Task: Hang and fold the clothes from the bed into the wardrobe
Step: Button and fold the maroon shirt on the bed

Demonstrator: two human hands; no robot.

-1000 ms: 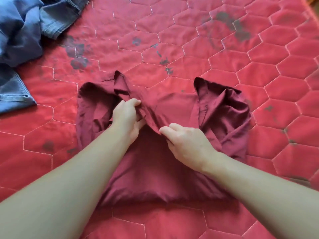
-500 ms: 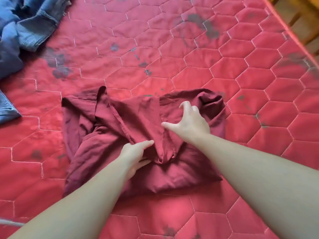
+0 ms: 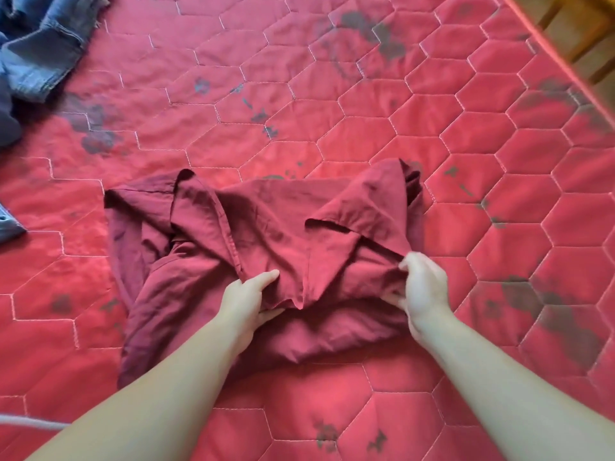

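Red quilted bedding [image 3: 382, 154], stitched in pale hexagons and marked with dark grey blotches, fills nearly the whole frame as we look down on it. At centre lies a maroon shirt [image 3: 266, 227], partly folded, its cloth bunched into ridges at the left and upper right edges. We see the left hand [image 3: 248, 294] at lower centre pinching a folded edge of the shirt, thumb on top of the cloth and fingers tucked beneath it. To the right of centre, the right hand [image 3: 422, 287] grips the shirt's right side, fingers curled into the fabric. Both bare forearms reach in from the bottom edge of the frame. Blue denim clothing [image 3: 40, 51] sits heaped in the upper left corner, well apart from the shirt, and another scrap of blue cloth [image 3: 8, 224] shows at the left edge. Wooden furniture [image 3: 579, 31] stands beyond the bed's edge in the upper right corner. A thin grey cord [image 3: 30, 422] crosses the lower left corner. We can read no label, brand or writing on any garment.
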